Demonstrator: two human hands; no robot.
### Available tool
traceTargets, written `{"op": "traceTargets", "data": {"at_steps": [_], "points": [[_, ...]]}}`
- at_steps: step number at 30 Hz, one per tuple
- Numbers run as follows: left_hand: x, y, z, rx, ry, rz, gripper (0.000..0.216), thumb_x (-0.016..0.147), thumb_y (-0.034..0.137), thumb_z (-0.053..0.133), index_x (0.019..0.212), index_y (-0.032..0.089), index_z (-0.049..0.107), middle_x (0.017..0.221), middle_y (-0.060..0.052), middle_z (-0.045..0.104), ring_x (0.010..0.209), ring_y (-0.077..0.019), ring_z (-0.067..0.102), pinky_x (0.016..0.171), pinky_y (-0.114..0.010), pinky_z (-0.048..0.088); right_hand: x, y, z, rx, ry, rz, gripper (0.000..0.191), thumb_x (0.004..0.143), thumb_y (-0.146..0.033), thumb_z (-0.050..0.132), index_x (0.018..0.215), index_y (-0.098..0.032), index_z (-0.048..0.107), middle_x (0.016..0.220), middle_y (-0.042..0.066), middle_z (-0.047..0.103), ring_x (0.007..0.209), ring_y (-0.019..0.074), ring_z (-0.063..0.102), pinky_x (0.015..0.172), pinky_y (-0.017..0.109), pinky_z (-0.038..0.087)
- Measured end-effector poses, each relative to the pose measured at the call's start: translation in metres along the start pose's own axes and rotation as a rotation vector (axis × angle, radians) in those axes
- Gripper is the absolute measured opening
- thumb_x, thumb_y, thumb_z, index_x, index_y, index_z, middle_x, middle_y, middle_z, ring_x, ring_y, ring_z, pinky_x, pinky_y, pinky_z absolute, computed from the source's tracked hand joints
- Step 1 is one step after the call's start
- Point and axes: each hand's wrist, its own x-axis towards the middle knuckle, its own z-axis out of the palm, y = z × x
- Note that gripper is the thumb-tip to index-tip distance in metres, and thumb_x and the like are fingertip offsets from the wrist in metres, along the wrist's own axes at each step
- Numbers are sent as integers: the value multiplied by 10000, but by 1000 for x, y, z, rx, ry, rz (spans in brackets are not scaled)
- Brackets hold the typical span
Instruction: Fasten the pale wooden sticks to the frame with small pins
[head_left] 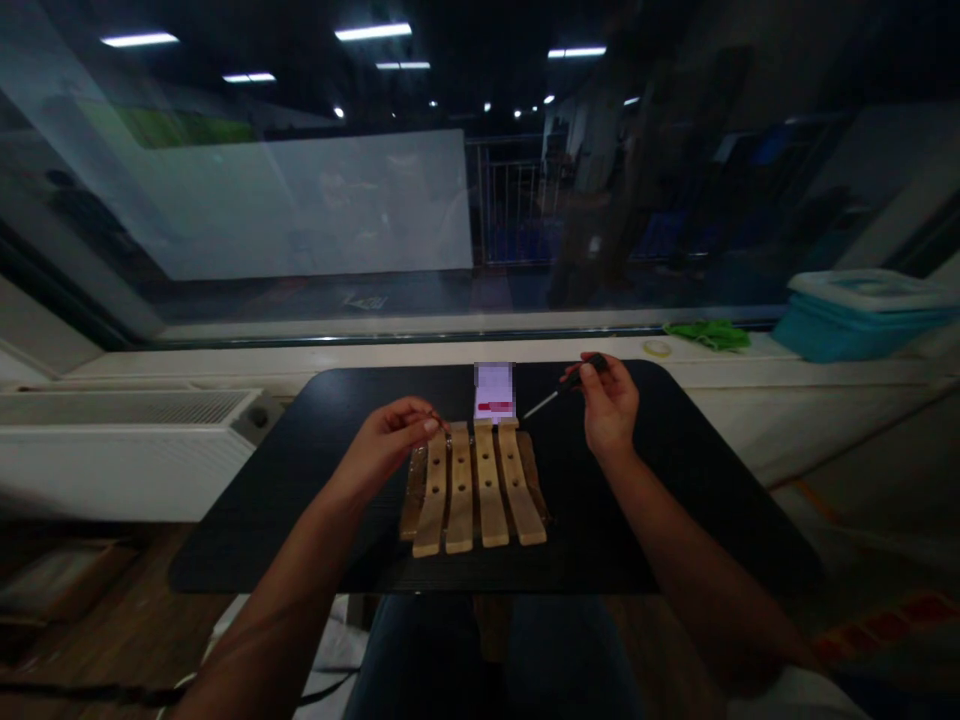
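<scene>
Several curved wooden pieces [461,500], each with two holes, lie side by side on a brown, shiny-wrapped board [538,480] in the middle of the black table. My right hand [609,400] grips the dark handle of a screwdriver [544,402], its metal shaft slanting down and left toward the top end of the rightmost piece. Above the top of the leftmost piece, my left hand [397,430] is closed in a pinch. Whatever sits between its fingertips is too small to make out. A phone [494,390] with a lit screen stands behind the pieces.
The black table [300,500] meets a white windowsill [420,352] at the back. On the sill's right are a teal box [847,325] with a pale lid, a green cloth-like bundle [709,335] and a roll of tape [657,348]. A white radiator [112,450] stands left.
</scene>
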Motion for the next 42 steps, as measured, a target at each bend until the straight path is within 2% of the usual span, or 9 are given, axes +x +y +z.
{"op": "traceTargets", "data": {"at_steps": [2,5,11,15,17,22,29,33,42], "points": [[-3,2,8,-19,-92,1,321,612,402,763,739,170,582,733,-28,708,673,-163,653,646,-266,507,1,0,0,-5,-1,2,312,677,-431,746,861,-214,619,696,-40,671,608,101,659,599,243,545],[-4,2,14,3,-160,0,302,659,387,741,792,180,567,706,-9,706,645,-154,647,625,-254,494,1,1,0,-4,5,10,329,661,-443,753,855,-214,620,691,-37,673,613,107,659,592,245,539],[-2,3,24,166,-309,80,201,708,334,694,776,153,640,861,-47,711,810,-182,653,747,-287,494,2,0,-1,0,-8,8,315,674,-437,746,860,-220,614,692,-45,660,607,98,648,586,236,528],[3,-3,39,325,-466,103,169,745,303,658,807,146,667,687,0,624,621,-119,570,590,-232,441,2,0,-2,-27,-25,-10,308,698,-444,723,877,-227,598,708,-43,651,623,98,650,586,234,528],[5,-7,45,391,-515,109,147,759,279,643,827,152,670,677,8,607,604,-111,547,560,-217,421,1,-1,-2,-56,-29,-21,298,715,-446,705,886,-232,588,716,-40,648,635,104,652,596,242,536],[8,-10,55,488,-567,107,87,769,197,617,839,176,665,731,9,651,657,-117,589,606,-216,452,-1,-6,0,-56,-38,-21,287,719,-448,695,883,-236,592,711,-40,654,591,99,644,606,254,554],[12,-12,56,667,-599,152,104,787,210,626,839,192,714,723,13,657,628,-115,578,573,-206,426,-6,-12,2,-87,-62,-39,236,750,-427,674,886,-253,590,723,-48,638,635,101,654,602,249,565],[13,-16,56,686,-606,189,99,791,194,642,834,196,731,819,-9,673,717,-135,605,643,-230,456,-8,-15,3,-62,-46,-15,233,724,-415,708,866,-258,610,739,-48,628,662,98,654,612,239,578],[13,-22,58,625,-634,210,87,776,167,661,801,203,736,821,-11,678,755,-145,624,711,-258,488,-10,-17,3,-135,-61,-25,218,766,-430,672,878,-259,597,748,-44,621,648,98,652,603,239,572]]}}
